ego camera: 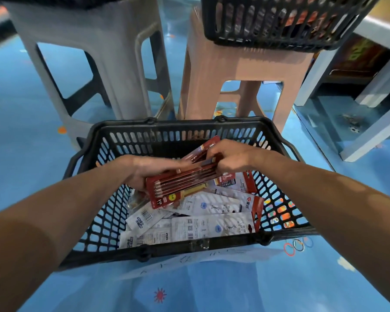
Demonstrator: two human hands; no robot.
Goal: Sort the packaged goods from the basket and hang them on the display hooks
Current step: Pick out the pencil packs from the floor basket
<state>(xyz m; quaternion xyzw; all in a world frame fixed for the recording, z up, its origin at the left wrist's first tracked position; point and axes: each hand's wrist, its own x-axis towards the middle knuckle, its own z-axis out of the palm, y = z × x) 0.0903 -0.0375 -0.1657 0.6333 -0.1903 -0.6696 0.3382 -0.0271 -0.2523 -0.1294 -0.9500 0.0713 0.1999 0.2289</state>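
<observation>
Left hand [144,171] — under pencil pack [180,186] | right hand [231,156] — grips far end

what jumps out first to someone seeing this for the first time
The left hand and right hand grip red pencil packs over a black basket on a blue floor. White packs lie heaped inside it. Behind stand a grey stool and a pink stool that bears a second basket.

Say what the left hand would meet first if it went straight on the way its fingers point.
Probably the right hand, which grips the far end of the same red pencil packs that the left hand holds above the basket. Depth is unclear, so it might pass beneath.
</observation>
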